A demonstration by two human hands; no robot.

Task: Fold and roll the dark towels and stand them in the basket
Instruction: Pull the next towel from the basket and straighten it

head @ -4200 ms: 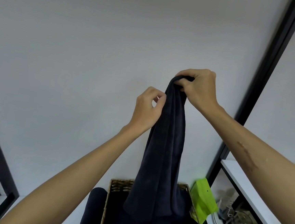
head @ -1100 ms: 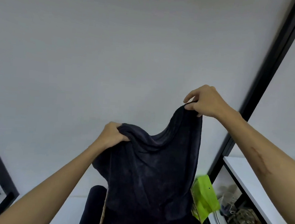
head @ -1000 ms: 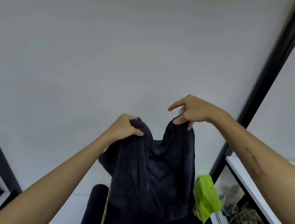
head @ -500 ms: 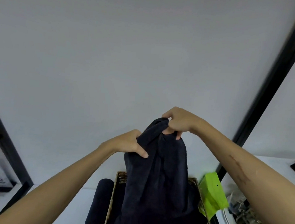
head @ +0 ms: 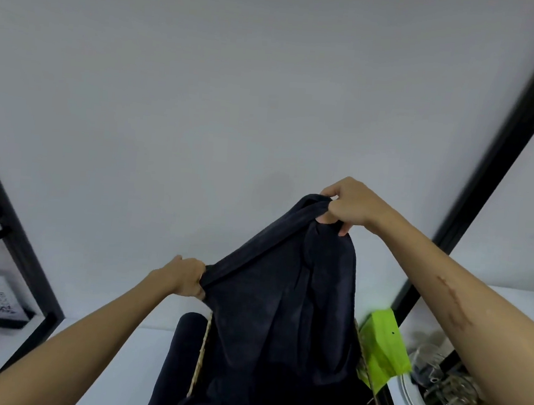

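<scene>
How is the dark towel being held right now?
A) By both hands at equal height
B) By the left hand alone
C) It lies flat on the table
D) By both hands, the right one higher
D: the right hand grips the dark towel at its top, while the left hand grips its edge lower down.

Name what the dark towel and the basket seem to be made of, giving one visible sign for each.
Dark towel: soft matte cloth, probably terry or microfibre; it drapes in loose folds from both hands and shows no shine.
Basket: woven straw-coloured fibre, perhaps wicker or seagrass; only its pale plaited rim shows, so the exact fibre is uncertain.
</scene>
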